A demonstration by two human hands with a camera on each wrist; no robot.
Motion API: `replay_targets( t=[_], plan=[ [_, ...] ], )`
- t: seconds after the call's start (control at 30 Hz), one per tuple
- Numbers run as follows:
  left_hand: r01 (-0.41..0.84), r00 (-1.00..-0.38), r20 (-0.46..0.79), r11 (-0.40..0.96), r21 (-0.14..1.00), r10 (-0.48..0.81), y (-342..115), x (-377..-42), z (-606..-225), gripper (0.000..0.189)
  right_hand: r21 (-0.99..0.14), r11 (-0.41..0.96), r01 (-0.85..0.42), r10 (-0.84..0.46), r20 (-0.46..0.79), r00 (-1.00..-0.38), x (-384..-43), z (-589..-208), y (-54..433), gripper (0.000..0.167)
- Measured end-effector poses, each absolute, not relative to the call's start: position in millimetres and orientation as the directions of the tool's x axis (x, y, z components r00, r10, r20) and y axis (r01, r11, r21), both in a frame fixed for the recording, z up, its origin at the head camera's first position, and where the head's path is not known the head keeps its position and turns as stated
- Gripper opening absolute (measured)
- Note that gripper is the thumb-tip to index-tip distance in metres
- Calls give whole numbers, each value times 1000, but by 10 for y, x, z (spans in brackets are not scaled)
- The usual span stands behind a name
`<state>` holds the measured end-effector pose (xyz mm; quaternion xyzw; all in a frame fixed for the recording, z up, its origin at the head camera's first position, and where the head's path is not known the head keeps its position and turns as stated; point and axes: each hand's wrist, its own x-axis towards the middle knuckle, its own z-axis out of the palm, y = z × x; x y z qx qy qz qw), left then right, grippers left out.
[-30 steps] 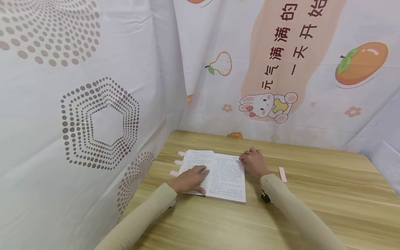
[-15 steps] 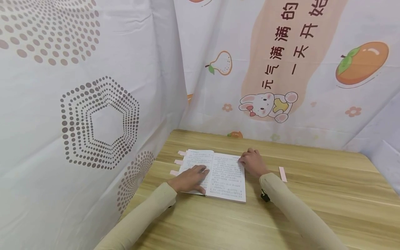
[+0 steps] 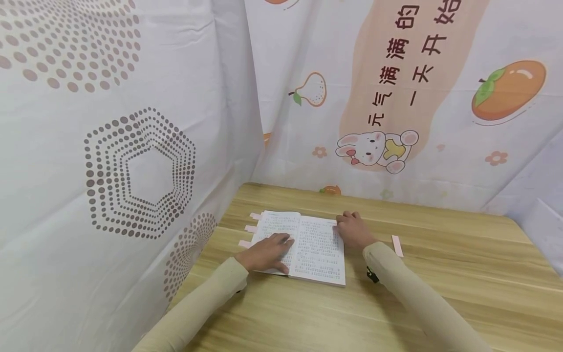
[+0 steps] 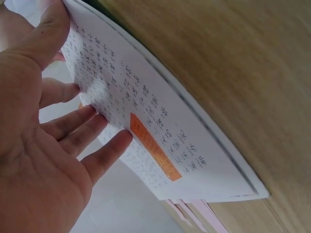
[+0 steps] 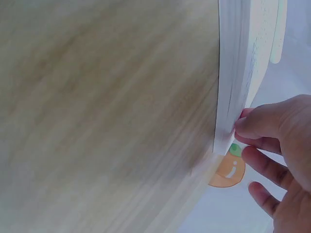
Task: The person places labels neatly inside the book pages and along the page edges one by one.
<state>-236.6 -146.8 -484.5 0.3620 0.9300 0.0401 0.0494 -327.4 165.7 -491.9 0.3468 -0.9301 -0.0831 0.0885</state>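
An open book [image 3: 320,256] with printed pages lies on the table. My left hand [image 3: 267,252] rests on its left page, fingers spread and fingertips touching the paper. Beside those fingertips, the left wrist view shows an orange strip [image 4: 154,148] on the page. Several pink page tabs [image 3: 251,229] stick out from the book's left edge. At the far right corner is my right hand [image 3: 353,231]. In the right wrist view its thumb and forefinger pinch the page edge [image 5: 249,87], while the other fingers hang loosely curled.
A loose pink strip [image 3: 398,246] lies on the wooden table [image 3: 457,278], right of the right hand. White patterned cloth [image 3: 149,181] hangs along the left side. Another printed cloth [image 3: 303,132] hangs behind the table.
My right hand shifts slightly at the book's far right corner, its fingers drawn in more. The left hand and the book stay in place.
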Motion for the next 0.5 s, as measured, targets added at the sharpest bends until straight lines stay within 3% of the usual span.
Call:
replay_targets(
  t=[0.13,0.5],
  plan=[
    [673,-731,-61,733,99,680,-1478,-2372,-4842,95,257,722,-642,-677,71,-733,-3264,-4908,1647,19],
    [673,-731,-63,732,105,680,-1481,-2371,-4852,95,191,745,-640,-660,67,-748,-3219,-4893,1644,21]
  ],
)
